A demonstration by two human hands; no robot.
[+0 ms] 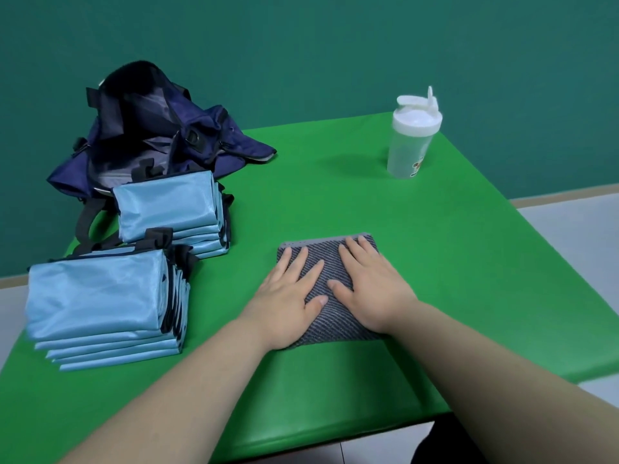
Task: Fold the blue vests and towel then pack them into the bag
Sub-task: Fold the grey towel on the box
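We see the towel (330, 262) directly under the fingers of both hands. It is a thick, folded rectangle of grey cloth with fine diagonal ribs in a darker tone and a plain grey hem along the edge just past the fingertips. The left hand (289, 296) lies flat on its left half and the right hand (370, 286) on its right half. Both are palm down with fingers straight and a little spread, holding nothing. The thumbs point toward each other with a strip of ribbed cloth showing between them. The towel rests on a smooth, faintly glossy green table (435, 256).

Out beyond the left hand's little finger stand two piles of shiny, light blue, satin-like fabric with dark trim. The near stack of vests (97, 293) sits about level with the left wrist, with several folded rectangles whose lower edges step outward. The far stack of vests (167, 205) sits ahead and left of the left fingertips, with dark straps poking from its right side.

Just behind that pile slumps the bag (150, 128), made of soft navy cloth with black webbing straps and buckles. Its mouth gapes and shows grey lining; we cannot tell whether anything lies inside.

Well ahead of the right fingertips and off to their right stands a shaker bottle (412, 142). It has a translucent tapering body, a white lid with its flip cap raised, and a small print low on the side. We cannot make out its contents.
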